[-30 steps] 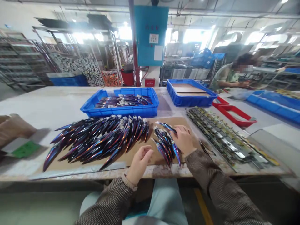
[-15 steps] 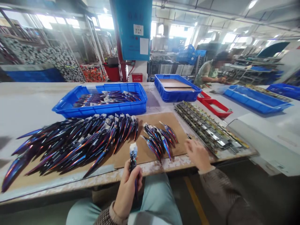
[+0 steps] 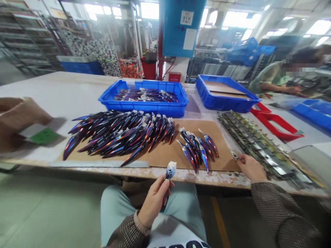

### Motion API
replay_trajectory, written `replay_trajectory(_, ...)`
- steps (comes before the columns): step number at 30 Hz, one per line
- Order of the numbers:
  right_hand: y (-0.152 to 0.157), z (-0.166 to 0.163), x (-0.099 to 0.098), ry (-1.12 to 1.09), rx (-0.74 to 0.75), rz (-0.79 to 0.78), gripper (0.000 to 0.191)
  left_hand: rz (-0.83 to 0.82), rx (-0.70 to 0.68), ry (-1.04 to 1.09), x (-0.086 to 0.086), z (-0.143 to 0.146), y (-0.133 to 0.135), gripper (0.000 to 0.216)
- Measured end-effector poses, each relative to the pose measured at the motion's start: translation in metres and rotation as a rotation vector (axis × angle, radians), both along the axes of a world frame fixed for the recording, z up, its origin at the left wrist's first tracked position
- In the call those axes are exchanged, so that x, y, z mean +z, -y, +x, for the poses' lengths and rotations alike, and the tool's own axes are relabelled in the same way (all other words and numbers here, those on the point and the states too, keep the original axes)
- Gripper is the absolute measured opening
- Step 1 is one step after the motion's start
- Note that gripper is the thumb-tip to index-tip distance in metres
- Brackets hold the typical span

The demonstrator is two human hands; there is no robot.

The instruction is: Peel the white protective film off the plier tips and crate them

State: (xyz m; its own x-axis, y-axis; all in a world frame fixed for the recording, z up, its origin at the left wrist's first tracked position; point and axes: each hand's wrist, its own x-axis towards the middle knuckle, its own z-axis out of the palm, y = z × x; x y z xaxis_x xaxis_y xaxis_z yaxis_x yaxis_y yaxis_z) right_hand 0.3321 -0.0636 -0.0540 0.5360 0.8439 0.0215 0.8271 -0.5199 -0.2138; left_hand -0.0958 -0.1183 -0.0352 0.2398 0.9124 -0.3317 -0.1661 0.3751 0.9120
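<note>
My left hand (image 3: 154, 200) is closed around one iridescent purple-blue pointed piece (image 3: 170, 171), held upright over my lap just below the table edge. My right hand (image 3: 250, 166) rests at the table's front edge with fingers pinched on a small dark tool (image 3: 234, 155) next to the cardboard sheet (image 3: 165, 151). A small group of the same pieces (image 3: 198, 148) lies on the cardboard between my hands. A big fanned pile of them (image 3: 121, 135) covers the cardboard's left half.
A blue crate (image 3: 144, 104) holding more pieces stands behind the pile; a second blue crate (image 3: 226, 95) with cardboard is to its right. Long metal racks (image 3: 261, 146) and red trays (image 3: 278, 124) lie at the right. Another person (image 3: 279, 77) works at the far right. Brown paper (image 3: 15, 119) lies left.
My left hand has kept the piece and shifted slightly right. My right hand has moved right along the table edge onto the small tool. The view has swung left.
</note>
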Motion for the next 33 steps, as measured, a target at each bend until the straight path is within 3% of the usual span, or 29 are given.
replay_trajectory(5,0.016,-0.03,0.037,-0.093,-0.071,0.144,0.022,0.006,0.003,-0.002,-0.001,-0.008,0.01,0.044)
replay_trajectory(8,0.041,-0.078,0.054,-0.281,0.053,0.213,0.032,0.017,0.033,0.015,0.0,-0.011,0.013,0.047)
replay_trajectory(10,0.062,-0.124,0.054,-0.673,0.239,0.249,0.036,0.026,0.042,0.025,0.002,-0.013,0.015,0.048)
replay_trajectory(12,0.083,-0.173,0.046,-1.019,0.406,0.128,0.043,0.03,0.043,0.028,0.004,-0.015,0.018,0.048)
replay_trajectory(14,0.099,-0.217,0.033,-1.224,0.52,-0.043,0.045,0.026,0.047,0.018,0.004,-0.017,0.023,0.047)
replay_trajectory(17,0.111,-0.257,0.02,-1.342,0.653,-0.178,0.049,0.025,0.072,0.013,0.003,-0.021,0.031,0.047)
replay_trajectory(22,0.11,-0.268,0.019,-1.427,0.71,-0.255,0.044,0.012,0.114,0.041,0.002,-0.025,0.039,0.046)
replay_trajectory(33,0.109,-0.283,0.022,-1.518,0.548,-0.302,0.053,0.043,0.133,0.058,0.003,-0.024,0.043,0.043)
